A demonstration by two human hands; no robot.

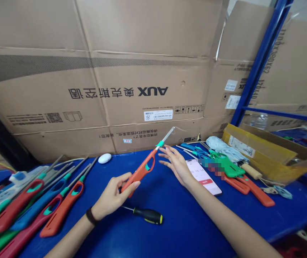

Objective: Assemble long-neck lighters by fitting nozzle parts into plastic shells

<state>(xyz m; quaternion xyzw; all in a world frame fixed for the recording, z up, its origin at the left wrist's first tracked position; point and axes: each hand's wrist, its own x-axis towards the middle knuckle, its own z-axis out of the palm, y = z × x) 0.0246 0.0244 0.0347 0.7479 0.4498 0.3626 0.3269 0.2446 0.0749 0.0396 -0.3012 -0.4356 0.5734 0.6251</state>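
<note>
- Head view, one frame
- Left hand [112, 195] — fingers and thumb clamped around the grip of the lighter, wearing a dark wristband [91, 216].
- Right hand [176, 166] — open, fingers spread and apart from the lighter, fingertips just beside its teal collar.
- Long orange plastic utility lighter [142, 172] — teal collar, slim metal nozzle; held up in the left hand, tilted with the nozzle pointing up and to the right, above the table.
- Black-and-yellow-handled screwdriver [147, 215] — lying on the table just below the left hand.
- Blue tabletop [180, 229] — bears everything listed below.
- Row of plastic utility lighters in red, blue and green [46, 211] — side by side at the left, metal nozzles pointing away.
- White oval computer mouse [104, 158] — beyond the row.
- Smartphone with lit screen [200, 175] — under the right hand, partly pixelated.
- Blue-handled screwdrivers [193, 150] — beyond the phone.
- Green and orange plastic lighter parts [239, 179] — in a loose heap to the right.
- Cardboard carton printed "AUX" [153, 89] — upright behind the table.
- Blue metal shelf upright [261, 64] — at the far right.
</note>
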